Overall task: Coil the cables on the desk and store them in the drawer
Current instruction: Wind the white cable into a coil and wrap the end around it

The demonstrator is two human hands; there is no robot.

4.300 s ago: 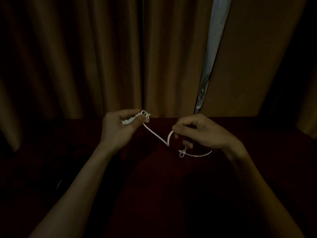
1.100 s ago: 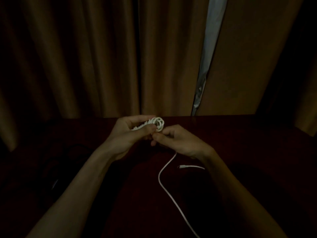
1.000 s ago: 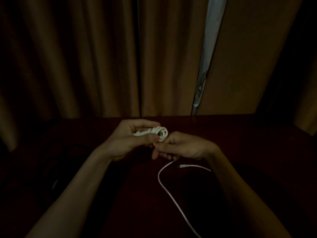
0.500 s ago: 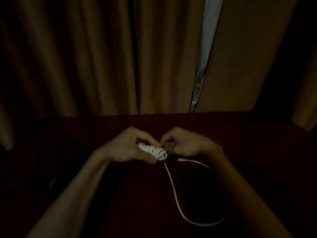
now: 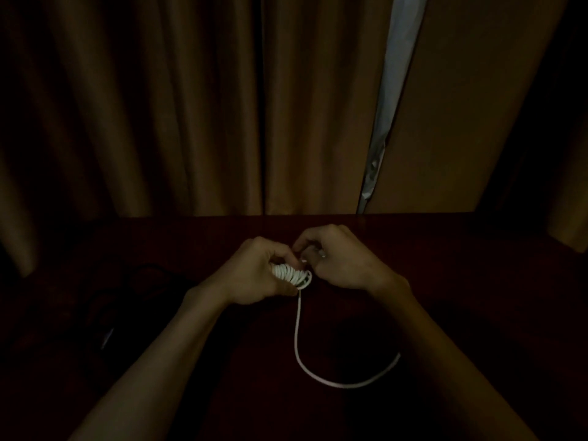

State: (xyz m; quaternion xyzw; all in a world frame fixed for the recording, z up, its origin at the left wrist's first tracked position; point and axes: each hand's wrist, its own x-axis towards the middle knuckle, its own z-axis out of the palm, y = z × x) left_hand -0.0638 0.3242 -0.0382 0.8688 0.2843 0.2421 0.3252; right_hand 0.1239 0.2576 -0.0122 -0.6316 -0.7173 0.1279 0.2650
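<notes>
The cable (image 5: 297, 338) is showing plain white, with no pattern, against a desk (image 5: 445, 265) that is reading as deep red-brown (nearly black in its shadowed corners). Behind it, the curtains (image 5: 159, 106) are glowing a plain orange-brown, and a pale grey-white strip (image 5: 393, 74) is showing between them.

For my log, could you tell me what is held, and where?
Left hand grips the white cable by its coil; right hand pinches it alongside.
</notes>
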